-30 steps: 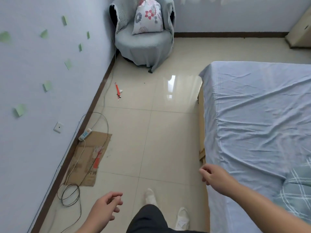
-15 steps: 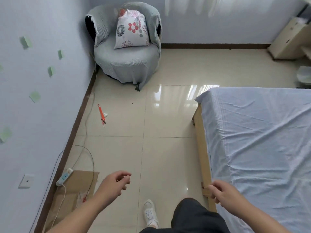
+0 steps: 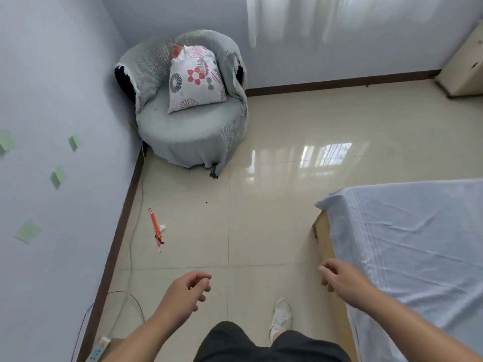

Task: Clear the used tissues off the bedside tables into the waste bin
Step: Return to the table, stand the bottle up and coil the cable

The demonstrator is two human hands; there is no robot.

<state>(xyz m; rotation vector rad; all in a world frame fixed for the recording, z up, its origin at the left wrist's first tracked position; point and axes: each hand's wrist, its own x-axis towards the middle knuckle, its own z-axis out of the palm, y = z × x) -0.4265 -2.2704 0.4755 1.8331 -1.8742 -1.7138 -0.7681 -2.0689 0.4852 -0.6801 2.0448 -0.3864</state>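
Observation:
My left hand hangs over the tiled floor at the lower middle, fingers loosely curled, holding nothing. My right hand is beside the bed's near corner, fingers also loosely curled and empty. A small white crumpled scrap, possibly a tissue, lies on the floor next to an orange pen-like object. No bedside table and no waste bin is in view.
A grey-covered round armchair with a floral cushion stands in the far left corner. The bed with a pale blue sheet fills the right. A cable and power strip run along the left wall. A cream cabinet stands at far right.
The view has advanced along the floor beside the bed toward the armchair. The cardboard and power strip have slid toward the bottom edge. Both hands stay empty and loosely curled.

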